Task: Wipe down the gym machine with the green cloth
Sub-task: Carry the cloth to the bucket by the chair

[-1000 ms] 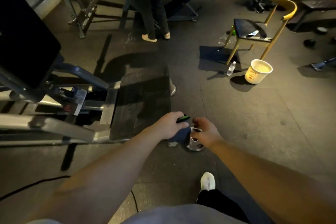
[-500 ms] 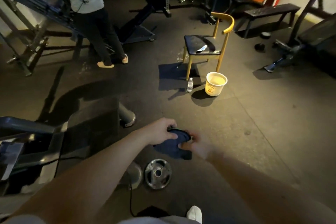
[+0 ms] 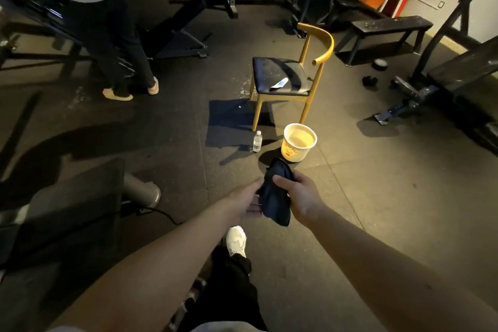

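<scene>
The cloth (image 3: 275, 197) looks dark in this dim light and hangs bunched in front of me at mid-frame. My right hand (image 3: 299, 197) grips it, thumb over the front of the fabric. My left hand (image 3: 249, 201) is beside the cloth on its left, fingers reaching under the fabric; how they lie is hidden. The gym machine's dark footplate (image 3: 72, 202) with its steel tube end (image 3: 142, 191) sits at the lower left, apart from both hands.
A cream bucket (image 3: 299, 141) and a small water bottle (image 3: 257, 141) stand on the floor just beyond the cloth. Behind them is a yellow chair (image 3: 291, 75). A person (image 3: 107, 35) stands at the upper left. Benches and racks line the back and right.
My view has swung right, away from the machine and toward the bucket and chair. The cloth has passed from my left hand's grip into my right hand. The weight plate has left view.
</scene>
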